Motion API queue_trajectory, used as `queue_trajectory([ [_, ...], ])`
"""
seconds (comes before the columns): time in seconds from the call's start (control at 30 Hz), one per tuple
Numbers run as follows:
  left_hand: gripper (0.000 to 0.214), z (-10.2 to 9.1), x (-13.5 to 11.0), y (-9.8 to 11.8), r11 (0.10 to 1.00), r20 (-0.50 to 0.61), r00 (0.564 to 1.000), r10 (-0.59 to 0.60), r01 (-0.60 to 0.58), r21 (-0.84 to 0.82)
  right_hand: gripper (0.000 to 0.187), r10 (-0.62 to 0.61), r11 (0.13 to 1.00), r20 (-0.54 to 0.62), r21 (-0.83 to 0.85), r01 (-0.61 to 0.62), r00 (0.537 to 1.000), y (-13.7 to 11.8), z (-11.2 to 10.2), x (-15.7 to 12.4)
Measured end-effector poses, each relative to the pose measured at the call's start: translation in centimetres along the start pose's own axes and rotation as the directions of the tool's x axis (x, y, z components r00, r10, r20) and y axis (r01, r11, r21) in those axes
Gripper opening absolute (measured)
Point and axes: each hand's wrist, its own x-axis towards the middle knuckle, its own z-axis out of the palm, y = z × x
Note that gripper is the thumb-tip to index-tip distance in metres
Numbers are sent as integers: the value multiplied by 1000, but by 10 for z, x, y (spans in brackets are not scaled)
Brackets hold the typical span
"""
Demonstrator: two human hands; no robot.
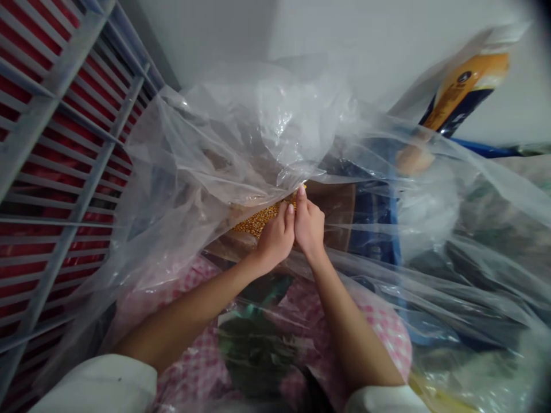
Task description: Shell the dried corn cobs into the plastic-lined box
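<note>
A large sheet of clear plastic spreads across the view, bunched and shiny in the middle. My left hand is closed on its gathered edge. Beside it, touching, my right hand is closed too, thumb up, pinching the same plastic. Under the sheet, just left of my hands, lies a heap of small golden-yellow grains, perhaps corn kernels. Brown wrapping, seemingly a bag, surrounds the grains. My fingertips are mostly hidden behind the hands.
A grey slatted crate or rack with red behind it stands on the left. A blue container lies under the plastic to the right. An orange and dark-blue packet leans against the pale wall. Pink checked cloth is nearest me.
</note>
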Motion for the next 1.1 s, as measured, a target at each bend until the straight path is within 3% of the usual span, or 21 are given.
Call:
queue_trajectory([
  [0.27, 47, 11, -2, -15, 985, -28, 998, -61, 56, -166, 56, -99, 995, 30, -13, 100, 995, 11, 7, 3],
  [0.43, 56, 7, 3, -9, 952, -30, 991, -133, 119, -282, 62, -15, 993, -16, 113, 16, 1000, 9, 2, 8],
  [0.57, 70, -5, 11, 4, 889, 167, 956, -241, 286, -358, 69, 18, 993, 116, 115, -31, 993, 7, -25, 21],
  [0.63, 77, -11, 14, 9, 893, 217, 937, -275, 332, -303, 73, 21, 996, 49, 90, -26, 999, 7, -42, 26],
  [0.7, 77, -15, 15, 10, 935, 152, 957, -245, 275, -223, 71, -8, 998, -142, 56, 16, 990, 7, -51, 28],
  [0.77, 71, -16, 15, 10, 974, 48, 988, -144, 150, -171, 68, -40, 996, -221, 65, 55, 974, 5, -52, 26],
  [0.87, 60, -14, 11, 8, 992, -42, 999, 14, -19, -121, 67, -3, 986, -57, 166, 13, 998, 1, -43, 21],
  [0.93, 57, -14, 7, 8, 997, -13, 999, 48, -49, -58, 69, 30, 986, 23, 163, -33, 999, -2, -36, 18],
  [1.1, 54, -15, -1, 11, 986, 97, 990, 98, -110, 126, 66, -20, 996, -38, -87, 17, 999, -6, -32, 13],
])
